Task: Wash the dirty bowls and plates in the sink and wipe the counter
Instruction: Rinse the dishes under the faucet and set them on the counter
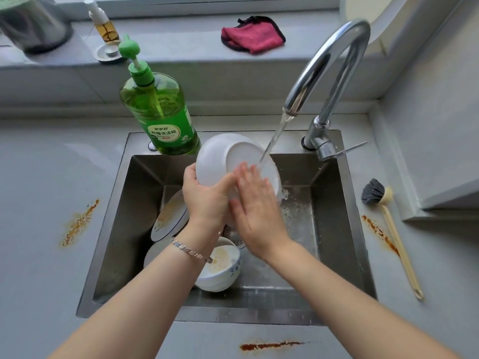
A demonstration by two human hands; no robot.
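A white bowl (225,158) is being held tilted, underside up, over the far half of the sink (334,218), and is being struck by the water stream (275,137) from the faucet (334,55). Its rim is being clasped at seven o'clock by the left hand (204,198); its base is being touched by the flat, straight fingers of the right hand (256,203), with nothing grasped. Below it, a dirty plate (169,216) is being propped at eight o'clock and a dirty bowl (220,265) at six. On the counter (39,190), a soap bottle (160,112) is being kept at eleven o'clock of the sink and a brush (375,195) at three, among orange stains (77,224).
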